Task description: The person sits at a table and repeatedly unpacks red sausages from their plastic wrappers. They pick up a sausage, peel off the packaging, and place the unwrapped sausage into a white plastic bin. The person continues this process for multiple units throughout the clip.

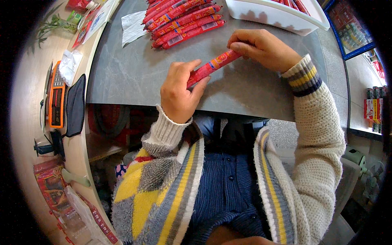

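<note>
Between my two hands I hold one red-wrapped sausage stick (218,62), slanting up to the right above the grey tabletop (122,76). The fingers and thumb of my left hand (181,87) close around its lower end. My right hand (257,49) pinches the upper end, which its fingers hide. Farther back lies a stack of similar red-wrapped sausages (185,23), laid side by side and bearing printed codes. A white plastic tub (275,20) with more red sticks stands to the right of the stack.
A white paper tissue (132,26) lies left of the stack. On the wooden counter (27,101) at left are an orange-edged device with keys (57,95), a crumpled tissue (69,65) and a dark pad (76,105). A blue-framed glass case (349,30) stands at far right.
</note>
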`<state>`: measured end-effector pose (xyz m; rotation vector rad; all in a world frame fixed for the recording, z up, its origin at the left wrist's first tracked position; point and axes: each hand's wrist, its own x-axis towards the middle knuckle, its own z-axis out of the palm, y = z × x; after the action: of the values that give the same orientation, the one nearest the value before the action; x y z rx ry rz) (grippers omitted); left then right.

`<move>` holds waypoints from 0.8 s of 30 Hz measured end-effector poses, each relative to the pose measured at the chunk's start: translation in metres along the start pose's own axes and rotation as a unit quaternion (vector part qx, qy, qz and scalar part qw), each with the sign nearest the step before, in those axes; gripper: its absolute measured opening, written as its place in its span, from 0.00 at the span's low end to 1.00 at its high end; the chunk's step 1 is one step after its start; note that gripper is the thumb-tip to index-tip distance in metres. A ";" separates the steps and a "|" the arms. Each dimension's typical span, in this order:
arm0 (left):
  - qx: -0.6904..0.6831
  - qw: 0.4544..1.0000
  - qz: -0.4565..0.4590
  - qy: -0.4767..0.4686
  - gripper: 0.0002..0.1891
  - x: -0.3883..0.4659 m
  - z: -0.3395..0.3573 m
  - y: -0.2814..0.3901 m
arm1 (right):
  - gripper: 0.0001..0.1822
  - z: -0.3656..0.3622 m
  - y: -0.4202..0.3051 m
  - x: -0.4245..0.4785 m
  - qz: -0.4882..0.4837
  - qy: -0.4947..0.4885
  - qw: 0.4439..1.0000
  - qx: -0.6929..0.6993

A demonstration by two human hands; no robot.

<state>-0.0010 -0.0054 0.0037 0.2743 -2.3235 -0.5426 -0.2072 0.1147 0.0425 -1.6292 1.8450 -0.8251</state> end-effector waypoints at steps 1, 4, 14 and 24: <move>0.002 1.000 0.007 0.009 0.14 0.001 0.001 0.000 | 0.10 0.001 0.001 0.001 -0.006 -0.001 1.000 -0.016; 0.017 0.999 0.002 -0.034 0.14 0.000 0.002 -0.003 | 0.09 0.004 0.008 0.000 -0.091 0.034 0.995 0.025; 0.004 0.998 -0.036 -0.048 0.15 -0.001 0.000 0.001 | 0.14 0.005 0.006 -0.003 -0.123 0.044 0.990 -0.055; 0.014 0.999 -0.014 -0.038 0.17 0.000 0.002 -0.002 | 0.12 0.005 0.010 -0.001 -0.085 -0.020 0.994 -0.068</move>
<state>-0.0021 -0.0063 0.0018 0.3044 -2.4051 -0.5422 -0.2100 0.1163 0.0319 -1.8944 1.7865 -0.7450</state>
